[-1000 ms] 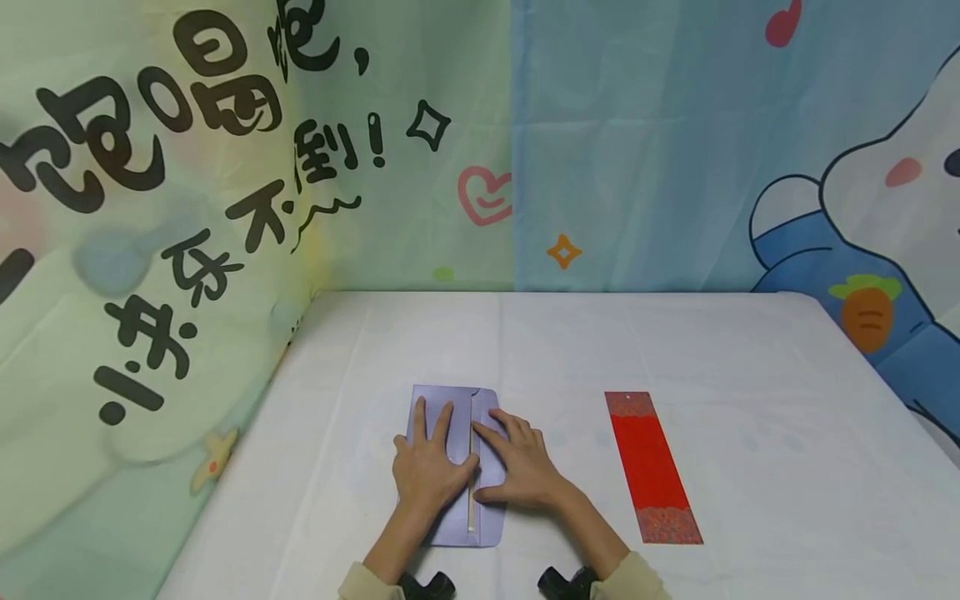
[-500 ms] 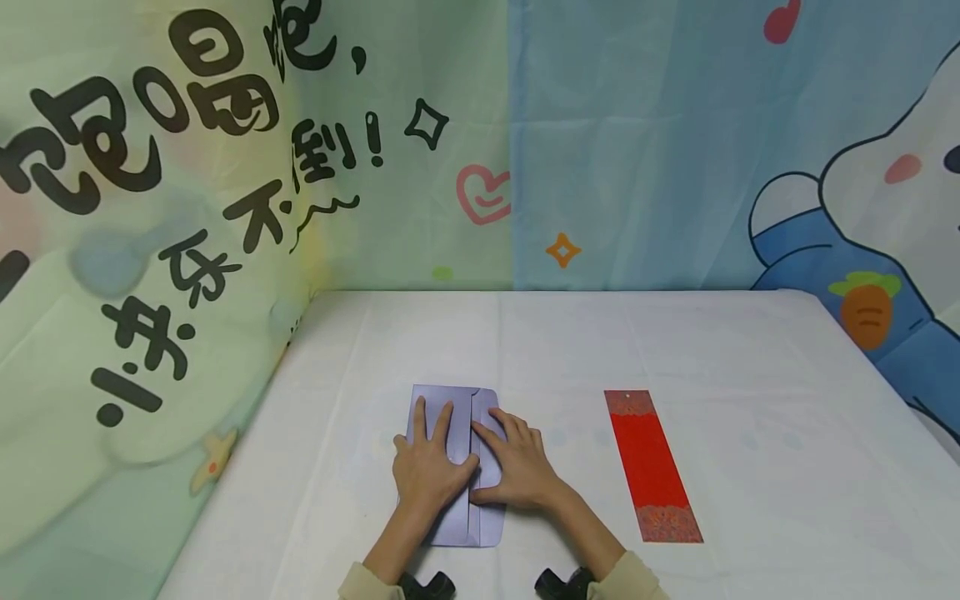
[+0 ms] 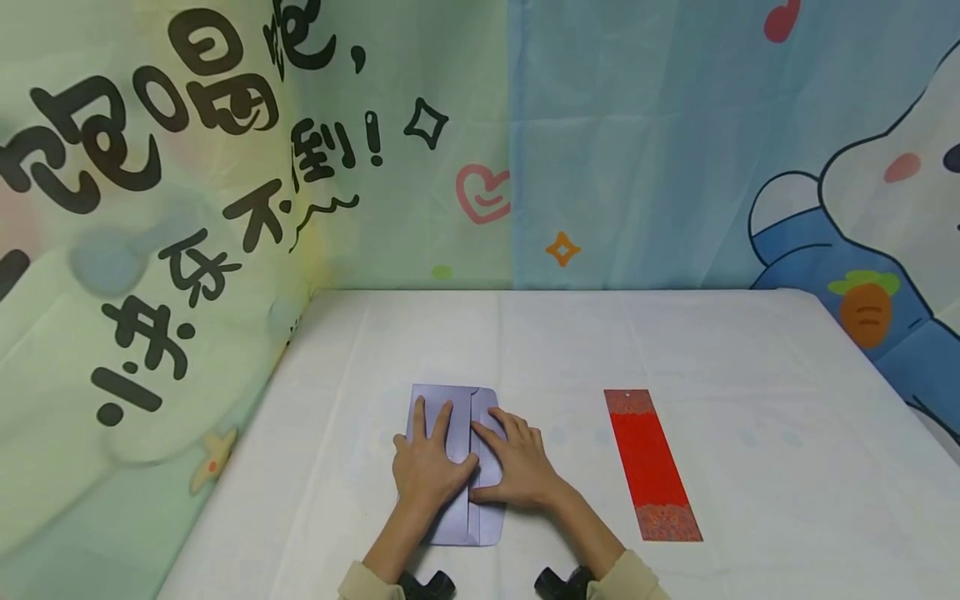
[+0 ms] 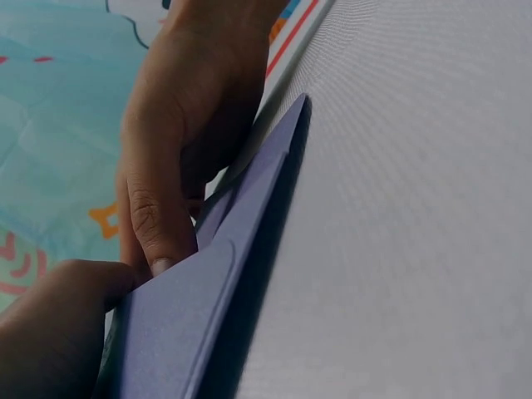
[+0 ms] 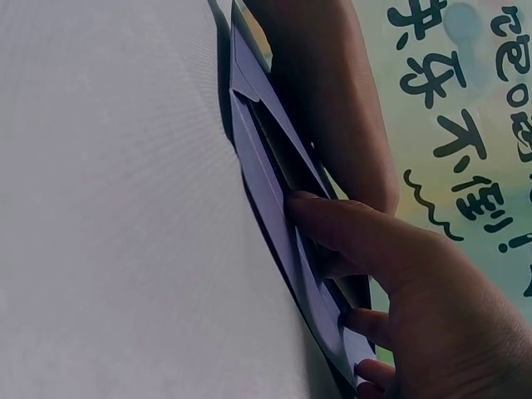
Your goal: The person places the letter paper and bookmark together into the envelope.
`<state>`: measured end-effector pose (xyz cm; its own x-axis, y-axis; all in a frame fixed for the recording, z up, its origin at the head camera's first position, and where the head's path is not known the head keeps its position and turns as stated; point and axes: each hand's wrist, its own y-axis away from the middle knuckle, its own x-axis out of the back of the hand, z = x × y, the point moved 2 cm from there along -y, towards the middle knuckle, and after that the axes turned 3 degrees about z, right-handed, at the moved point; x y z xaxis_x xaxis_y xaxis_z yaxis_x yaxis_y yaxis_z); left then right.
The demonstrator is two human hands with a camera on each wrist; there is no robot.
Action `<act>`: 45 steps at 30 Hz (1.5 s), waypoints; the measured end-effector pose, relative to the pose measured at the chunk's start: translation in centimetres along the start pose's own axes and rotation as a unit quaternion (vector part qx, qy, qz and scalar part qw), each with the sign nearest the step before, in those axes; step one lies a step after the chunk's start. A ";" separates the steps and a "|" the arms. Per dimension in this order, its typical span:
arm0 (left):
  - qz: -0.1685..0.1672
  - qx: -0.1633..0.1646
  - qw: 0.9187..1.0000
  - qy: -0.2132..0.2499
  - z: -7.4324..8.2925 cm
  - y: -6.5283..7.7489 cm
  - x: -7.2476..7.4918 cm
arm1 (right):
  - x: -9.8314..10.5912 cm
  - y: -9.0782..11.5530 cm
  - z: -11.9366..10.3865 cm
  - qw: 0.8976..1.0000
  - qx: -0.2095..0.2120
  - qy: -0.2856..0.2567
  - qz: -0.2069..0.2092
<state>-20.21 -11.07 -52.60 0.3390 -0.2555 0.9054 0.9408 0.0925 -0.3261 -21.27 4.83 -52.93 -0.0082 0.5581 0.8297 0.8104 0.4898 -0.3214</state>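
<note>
The left hand (image 3: 429, 473), fingers spread, is resting on the purple envelope (image 3: 459, 435) while the right hand (image 3: 527, 468), fingers apart, is touching its flap (image 3: 489, 525).

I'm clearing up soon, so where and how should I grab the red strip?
Probably pinch the red strip across its middle by both long edges, right hand coming from above: it lies flat, looks thin and is narrow that way.

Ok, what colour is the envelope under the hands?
The envelope is light purple, clearest in the head view.
</note>
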 end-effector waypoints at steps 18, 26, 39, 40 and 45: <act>0.029 -0.008 1.000 0.009 0.0 0.0 0.0 | 1.7 0.5 1.2 0.989 -0.050 -0.142 -0.008; 0.032 -0.002 0.999 0.027 0.1 0.0 0.2 | 7.1 4.3 5.9 0.974 -0.140 -0.067 0.166; 0.034 0.002 0.999 0.033 -0.2 0.0 0.1 | 9.3 10.0 11.2 0.958 -0.248 0.076 0.120; 0.034 0.002 0.999 0.034 -0.2 0.0 0.1 | 9.3 10.1 11.2 0.959 -0.246 0.077 0.118; 0.034 0.000 0.999 0.031 -0.2 0.0 0.0 | 9.1 10.1 11.2 0.958 -0.243 0.086 0.122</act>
<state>-20.19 -11.26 -52.64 0.4019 -0.3082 0.8622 0.9154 0.1110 -0.3870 -19.67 22.35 -53.75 0.2798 0.4768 0.8333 0.9532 -0.0347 -0.3002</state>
